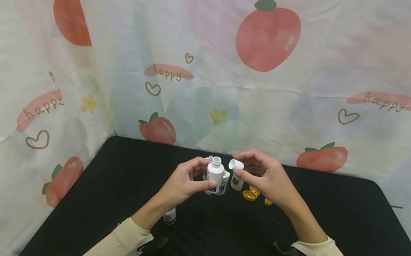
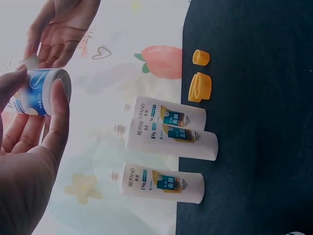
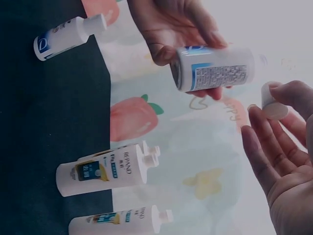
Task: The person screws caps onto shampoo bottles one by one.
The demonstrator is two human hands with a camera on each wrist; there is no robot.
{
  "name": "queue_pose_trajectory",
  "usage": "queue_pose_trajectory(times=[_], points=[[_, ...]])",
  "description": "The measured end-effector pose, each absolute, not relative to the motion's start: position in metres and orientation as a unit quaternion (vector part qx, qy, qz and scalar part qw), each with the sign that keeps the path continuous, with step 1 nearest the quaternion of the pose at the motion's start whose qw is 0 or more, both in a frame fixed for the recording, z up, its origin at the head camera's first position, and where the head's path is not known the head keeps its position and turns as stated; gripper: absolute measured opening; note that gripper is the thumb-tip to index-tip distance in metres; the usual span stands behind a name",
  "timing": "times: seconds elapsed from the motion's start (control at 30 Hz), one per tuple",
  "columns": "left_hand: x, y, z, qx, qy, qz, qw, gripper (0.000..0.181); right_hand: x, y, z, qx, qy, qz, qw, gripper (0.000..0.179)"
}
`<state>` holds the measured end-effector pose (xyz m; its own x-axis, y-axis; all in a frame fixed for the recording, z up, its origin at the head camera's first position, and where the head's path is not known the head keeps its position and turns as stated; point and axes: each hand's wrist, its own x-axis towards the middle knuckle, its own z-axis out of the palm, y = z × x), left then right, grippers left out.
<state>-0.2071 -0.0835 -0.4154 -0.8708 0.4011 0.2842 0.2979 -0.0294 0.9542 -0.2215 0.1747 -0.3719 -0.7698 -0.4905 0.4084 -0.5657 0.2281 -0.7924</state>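
Note:
My left hand (image 1: 185, 182) grips a small white bottle (image 1: 215, 172) with a blue label, held upright above the far part of the table. Its neck is bare, with no cap on it. Just to the right, my right hand (image 1: 269, 180) pinches a white cap (image 1: 236, 165) between thumb and fingers, apart from the bottle and tilted. In the right wrist view the cap (image 3: 274, 104) is beside the neck end of the bottle (image 3: 215, 71). The left wrist view shows the fingers curled round the bottle's blue label (image 2: 36, 92).
Behind the hands stand several white REPAND bottles (image 2: 164, 183) without large caps. Yellow caps (image 1: 249, 195) lie to their right. Another small white bottle (image 3: 68, 36), capped, stands near my left forearm. A printed cloth (image 1: 217, 57) hangs along the black table's (image 1: 234, 250) far edge.

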Motion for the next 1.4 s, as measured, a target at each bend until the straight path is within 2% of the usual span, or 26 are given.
queue_pose_trajectory(times=[0.2,0.37,0.57,1.1,1.4], points=[[-0.207,-0.081,-0.415,0.247,0.719,0.649,0.024,0.045,-0.221,0.174,-0.363,0.332,-0.784,0.523,0.033,0.026],[-0.206,-0.078,-0.412,0.249,0.721,0.647,0.02,0.043,-0.224,0.175,-0.356,0.37,-0.772,0.515,0.046,0.03],[-0.206,-0.074,-0.412,0.252,0.711,0.655,0.028,0.041,-0.228,0.175,-0.35,0.413,-0.76,0.497,0.065,0.036],[-0.205,-0.07,-0.412,0.257,0.715,0.649,0.044,0.037,-0.227,0.167,-0.338,0.417,-0.787,0.447,0.088,0.035],[-0.204,-0.07,-0.414,0.267,0.707,0.652,0.066,0.043,-0.226,0.162,-0.34,0.417,-0.791,0.44,0.084,0.036]])
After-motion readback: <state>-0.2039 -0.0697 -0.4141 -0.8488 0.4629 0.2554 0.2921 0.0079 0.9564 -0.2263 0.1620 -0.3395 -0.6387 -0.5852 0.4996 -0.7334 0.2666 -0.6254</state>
